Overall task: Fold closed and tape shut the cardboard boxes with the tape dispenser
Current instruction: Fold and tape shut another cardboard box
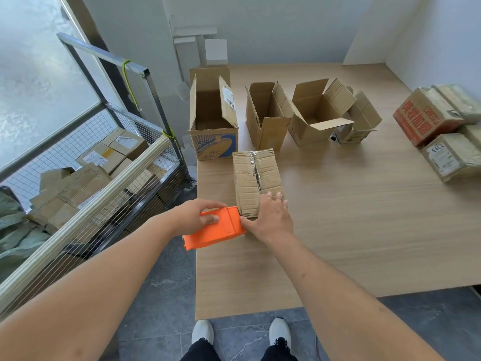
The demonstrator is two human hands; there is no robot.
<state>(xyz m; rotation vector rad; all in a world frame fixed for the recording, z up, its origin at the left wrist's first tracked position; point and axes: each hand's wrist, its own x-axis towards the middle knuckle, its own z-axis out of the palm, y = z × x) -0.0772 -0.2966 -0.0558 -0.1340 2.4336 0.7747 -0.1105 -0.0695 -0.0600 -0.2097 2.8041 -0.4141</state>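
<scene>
A closed cardboard box (256, 175) lies on the wooden table (351, 230) near its left edge, with shiny clear tape running along its top seam. My left hand (197, 216) grips the orange tape dispenser (214, 229) at the box's near end. My right hand (270, 216) rests flat with straight fingers on the near end of the box top, its thumb touching the dispenser's front. Behind stand three open boxes: a tall one with blue print (212, 118), a middle one (268, 115) and a wide one (317, 113).
A small box (358, 123) sits behind the wide open one. Taped boxes, one with red print (426, 115), are stacked at the table's right edge. A wire cage cart (104, 157) holding closed boxes stands left of the table. My feet (242, 332) are at the table's near edge.
</scene>
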